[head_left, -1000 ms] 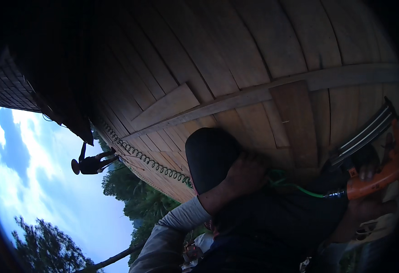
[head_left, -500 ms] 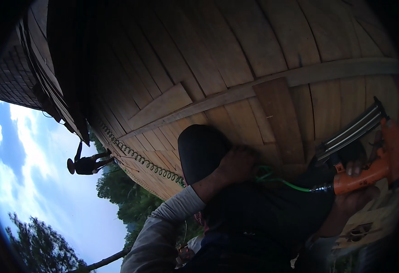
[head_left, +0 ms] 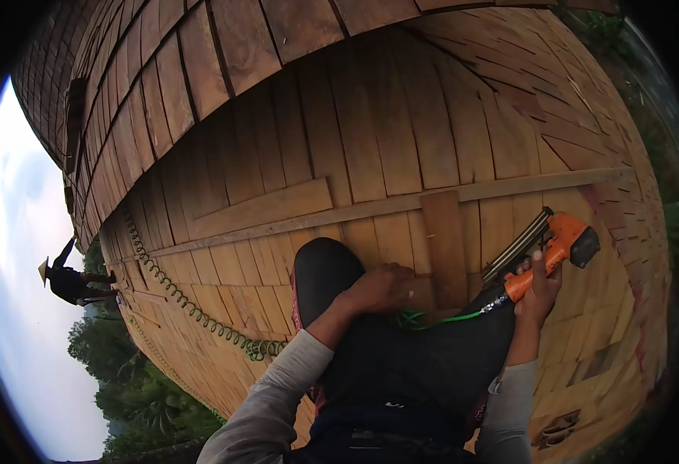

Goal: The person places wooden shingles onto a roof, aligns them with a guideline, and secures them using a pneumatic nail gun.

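In my right hand is an orange pneumatic nail gun, my fingers wrapped round its body. Its metal magazine slants down toward my knee, and a green air hose joins it at a metal coupling. My left hand rests by my raised knee, its fingers closed at the edge of a small brown wooden shingle; part of that grip is hidden. Just beyond stands a darker upright wooden board, crossing the long horizontal batten.
Sloping wooden shingles spread around my legs. A shingled upper roof edge overhangs ahead. The coiled green hose trails off left. A loose plank lies above the batten. Far left, a person in a pointed hat stands by the roof edge.
The view has shifted and brightened, bringing the upper roof edge and more shingles into sight. The nail gun now appears further left and wholly in view, still in my right hand.
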{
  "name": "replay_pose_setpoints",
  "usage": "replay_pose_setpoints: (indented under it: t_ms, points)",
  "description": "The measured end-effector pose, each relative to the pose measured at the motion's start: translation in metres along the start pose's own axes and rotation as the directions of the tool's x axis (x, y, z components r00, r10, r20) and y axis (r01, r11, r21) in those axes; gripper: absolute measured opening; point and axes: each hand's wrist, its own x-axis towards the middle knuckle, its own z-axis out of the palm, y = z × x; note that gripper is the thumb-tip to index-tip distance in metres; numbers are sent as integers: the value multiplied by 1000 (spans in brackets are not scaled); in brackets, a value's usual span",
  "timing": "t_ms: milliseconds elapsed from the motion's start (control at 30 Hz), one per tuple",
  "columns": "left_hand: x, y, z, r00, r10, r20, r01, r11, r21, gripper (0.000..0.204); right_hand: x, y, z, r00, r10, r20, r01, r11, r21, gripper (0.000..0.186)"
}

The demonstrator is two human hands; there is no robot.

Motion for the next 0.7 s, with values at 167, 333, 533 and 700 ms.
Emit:
replay_pose_setpoints:
  t_ms: [167, 333, 533, 700]
  points:
    - [-19, 7, -24, 978, -10, -208, -8, 996, -89, 55, 8, 7, 3, 998, -43, 45, 47, 995, -93, 40]
    - [-35, -1, -34, 922, 41, -385, -123, 974, -189, 55, -1, 9, 19, 996, -48, 78, 61, 984, -168, 33]
    - [-55, -30, -67, 782, -241, -575, -185, 791, -584, 47, 0, 14, 19, 992, -63, 105, 81, 983, -167, 30]
    - [-61, -55, -63, 732, -395, -554, -277, 571, -773, 41, -31, 23, 32, 978, -191, 84, 207, 939, -275, 29]
